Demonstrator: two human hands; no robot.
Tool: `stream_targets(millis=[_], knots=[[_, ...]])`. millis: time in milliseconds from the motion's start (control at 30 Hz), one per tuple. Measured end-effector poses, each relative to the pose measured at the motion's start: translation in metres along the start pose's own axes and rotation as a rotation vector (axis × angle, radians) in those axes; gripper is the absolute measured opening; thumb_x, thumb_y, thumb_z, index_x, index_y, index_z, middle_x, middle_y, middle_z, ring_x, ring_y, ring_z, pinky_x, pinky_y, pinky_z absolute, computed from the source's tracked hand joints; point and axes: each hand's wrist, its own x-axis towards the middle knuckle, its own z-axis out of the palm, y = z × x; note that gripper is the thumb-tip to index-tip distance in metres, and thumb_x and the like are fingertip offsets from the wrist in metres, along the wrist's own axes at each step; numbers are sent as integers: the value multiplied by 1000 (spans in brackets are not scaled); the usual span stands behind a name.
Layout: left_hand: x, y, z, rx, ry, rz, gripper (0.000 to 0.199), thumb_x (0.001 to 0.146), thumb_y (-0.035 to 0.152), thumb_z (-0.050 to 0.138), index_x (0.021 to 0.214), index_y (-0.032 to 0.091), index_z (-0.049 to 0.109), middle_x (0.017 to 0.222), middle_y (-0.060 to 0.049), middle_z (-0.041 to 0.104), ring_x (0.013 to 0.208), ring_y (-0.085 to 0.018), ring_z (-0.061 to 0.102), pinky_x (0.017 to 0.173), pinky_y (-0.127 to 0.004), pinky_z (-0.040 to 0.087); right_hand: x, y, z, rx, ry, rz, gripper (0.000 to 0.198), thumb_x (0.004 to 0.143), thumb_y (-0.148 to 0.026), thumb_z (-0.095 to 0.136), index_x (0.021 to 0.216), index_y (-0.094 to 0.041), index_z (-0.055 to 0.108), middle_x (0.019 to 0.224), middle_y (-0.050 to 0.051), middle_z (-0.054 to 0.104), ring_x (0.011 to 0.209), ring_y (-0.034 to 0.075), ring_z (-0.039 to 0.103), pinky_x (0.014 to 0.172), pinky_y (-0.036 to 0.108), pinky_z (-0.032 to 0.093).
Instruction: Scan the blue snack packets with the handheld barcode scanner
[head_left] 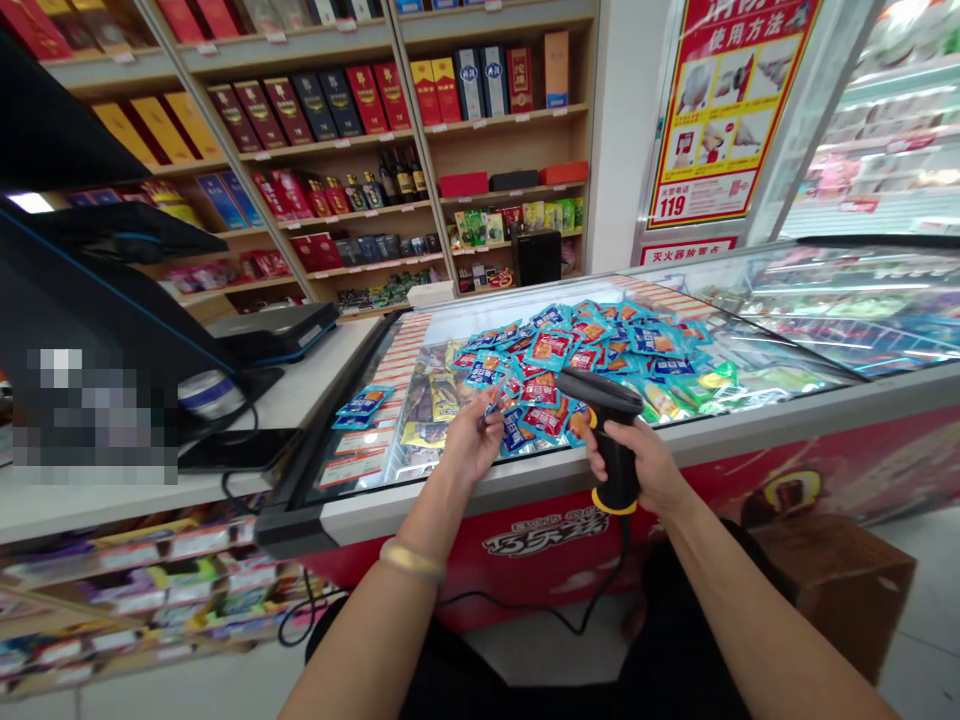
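Head view: the right hand (649, 460) curls its fingers around a black scanner (616, 468) over the freezer's (427, 505) near edge; the left hand (472, 442) pinches a small, indistinct item (491, 407) beside heaped blue packets (551, 350).

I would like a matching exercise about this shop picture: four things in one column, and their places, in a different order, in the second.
Things
1. Scanner
2. Gold bangle
3. Large pile of packets
4. Brown box

Places
A. On the glass top of the freezer
B. Low down, at the right side of the picture
C. In the right hand
D. Around the left forearm

Right pairs: 1-C, 2-D, 3-A, 4-B
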Motion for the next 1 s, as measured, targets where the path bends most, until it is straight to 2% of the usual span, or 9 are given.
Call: stream_targets(millis=[100,233,467,633,733,833,933,1000], knots=[[-4,6,-4,-193,-37,-132,30,96,1,32,75,12,50,63,6,39,38,4,34,34,-3,24,4,7,15,-8,-70,22,28,74,-37,71,90,-16,63,69,1,60,47,10,51,41,22,43],[-8,6,-10,-291,-87,-123,33,97,0,29,73,14,46,59,8,28,34,3,31,33,-3,23,11,14,33,-7,-148,47,26,74,-37,70,86,-16,60,68,1,58,47,9,50,41,21,42],[-4,5,-13,-280,-89,-93,36,95,-1,35,65,18,35,57,8,26,35,1,30,34,-6,21,15,19,49,-27,-197,66,23,75,-35,69,83,-16,61,66,0,57,48,9,50,40,21,42],[-3,5,-13,-382,-71,-142,39,100,4,25,66,17,39,56,9,26,33,3,29,33,-6,21,14,20,48,-28,-189,71,23,74,-35,69,82,-16,60,64,0,56,46,9,49,39,21,42],[-4,4,-11,-335,-67,-117,36,99,3,26,72,15,46,56,9,31,34,2,30,33,-6,21,12,20,46,-19,-174,75,25,75,-36,69,88,-16,62,67,0,58,48,9,50,41,21,42],[-5,12,-13,-162,35,38,25,97,5,37,80,14,53,58,8,36,36,1,32,35,-6,23,14,17,49,-6,-160,72,27,75,-37,69,91,-16,62,68,0,58,48,9,51,41,22,42],[-2,39,-29,204,271,372,5,90,14,53,89,16,57,64,6,49,44,-2,44,42,-11,35,22,15,60,-8,-164,70,28,72,-38,70,89,-17,60,68,0,59,47,10,50,40,22,42],[2,68,-51,553,471,608,10,86,21,59,95,17,60,71,4,57,54,-7,53,49,-17,43,30,17,74,-13,-175,78,27,71,-38,69,85,-17,59,66,0,58,47,9,49,40,22,42]])
